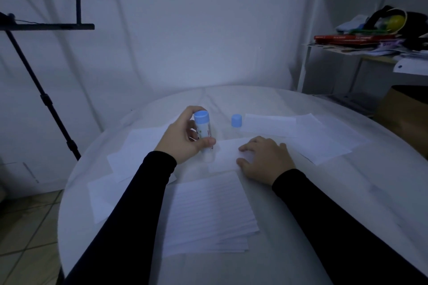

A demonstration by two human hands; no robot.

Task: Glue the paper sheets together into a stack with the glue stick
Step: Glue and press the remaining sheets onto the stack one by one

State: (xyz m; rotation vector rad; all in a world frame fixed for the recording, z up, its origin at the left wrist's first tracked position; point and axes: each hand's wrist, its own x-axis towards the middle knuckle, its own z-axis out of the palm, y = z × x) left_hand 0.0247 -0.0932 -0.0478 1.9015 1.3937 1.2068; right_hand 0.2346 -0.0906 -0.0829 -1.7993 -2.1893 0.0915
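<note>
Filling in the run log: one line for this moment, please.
step: gluing | left hand: grips glue stick, tip down on small sheet | right hand: presses sheet flat | cap: off, on table

The scene was dim and blue-tinted, lit weakly from the near side, with faint stand shadows streaking the far wall point(185, 30). Wide-angle distortion bowed the round table point(347, 192) and the edges. Detail was soft throughout, with no glare.
</note>
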